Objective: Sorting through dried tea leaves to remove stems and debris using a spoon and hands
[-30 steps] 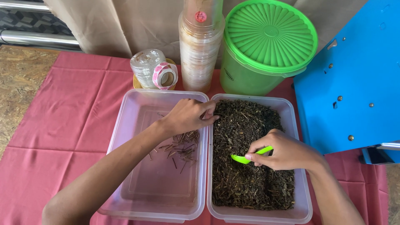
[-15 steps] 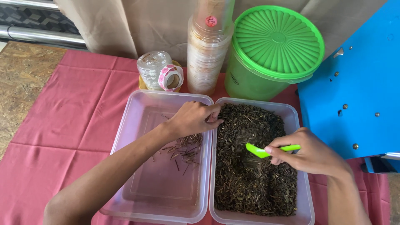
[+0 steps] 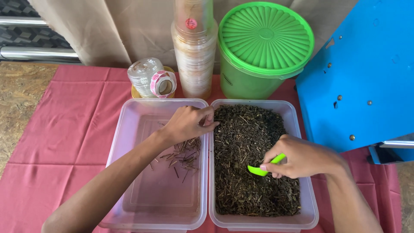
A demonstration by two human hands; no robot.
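Right hand (image 3: 304, 159) grip: fingers pinched on a green spoon (image 3: 264, 167), held over the right tub (image 3: 308, 203). Spoon's long axis runs diagonal: bowl end down-left, touching the dark dried plant mix (image 3: 250, 133); handle end up-right, mostly hidden under the fingers.

Left hand (image 3: 187, 124) grip: fingertips pressed together at the divide between the two tubs; can't tell if they hold anything. It hovers over the left tub (image 3: 118, 142), just above a small scatter of brown stems (image 3: 181, 156) on the clear bottom.

Tubs sit side by side, touching, on a red cloth (image 3: 56, 142) over a chipboard tabletop (image 3: 17, 99).

Behind: green lidded bucket (image 3: 264, 47), stack of clear cups (image 3: 195, 51), clear jar on its side (image 3: 144, 75) with a pink tape roll (image 3: 163, 84) against it. Blue panel (image 3: 366, 73) to the right, beige curtain (image 3: 95, 26) at back.
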